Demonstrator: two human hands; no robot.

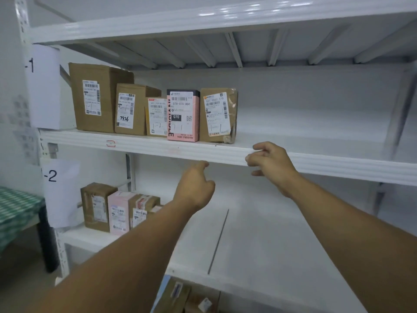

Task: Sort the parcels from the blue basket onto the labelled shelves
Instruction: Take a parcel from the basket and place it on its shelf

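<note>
Lowest in my view, a few brown parcels wait beside a strip of blue that I take for the basket. Above them my left hand hangs empty, fingers loosely curled. My right hand hovers at the lip of the upper shelf, fingers slack, slightly spread, holding nothing. Five more stand on that shelf, the end parcel nearest my right hand. I judge one placement done; next I must reach down, take another and read its label

Bright even light, glare on the top beam, edges seemingly motion-blurred.
</note>
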